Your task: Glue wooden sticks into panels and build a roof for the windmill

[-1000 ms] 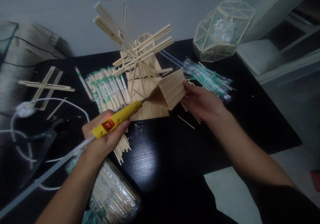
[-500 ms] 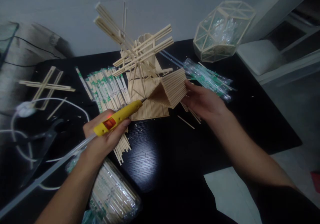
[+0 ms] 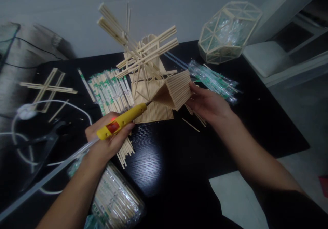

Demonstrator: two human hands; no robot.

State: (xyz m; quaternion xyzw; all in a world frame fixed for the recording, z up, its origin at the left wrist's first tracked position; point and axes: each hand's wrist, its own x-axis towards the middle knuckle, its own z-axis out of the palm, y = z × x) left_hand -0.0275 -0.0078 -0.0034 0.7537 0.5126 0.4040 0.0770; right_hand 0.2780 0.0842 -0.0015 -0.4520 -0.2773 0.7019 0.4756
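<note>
My left hand (image 3: 109, 133) is wrapped round a yellow hot glue gun (image 3: 123, 120) with a long clear glue stick (image 3: 51, 176) trailing from its rear. The gun's nozzle is at the left corner of a hollow three-sided piece made of wooden sticks (image 3: 179, 87); whether it touches I cannot tell. My right hand (image 3: 208, 104) grips this piece at its right end, fingers partly hidden behind it. Below and behind it lies a flat panel of sticks (image 3: 153, 113). A windmill-like stick model (image 3: 143, 58) with crossed blades stands just beyond.
Wrapped chopsticks (image 3: 109, 92) lie left of the panel, with a packed bundle (image 3: 118, 198) near the front edge. Plastic wrappers (image 3: 212, 80) and a faceted frame (image 3: 229, 34) are at the right. Crossed sticks (image 3: 48, 87) and a white cable (image 3: 77, 108) lie at the left.
Almost nothing differs. The glue gun has shifted very slightly, its nozzle staying at the same corner of the three-sided piece. My right hand holds its place.
</note>
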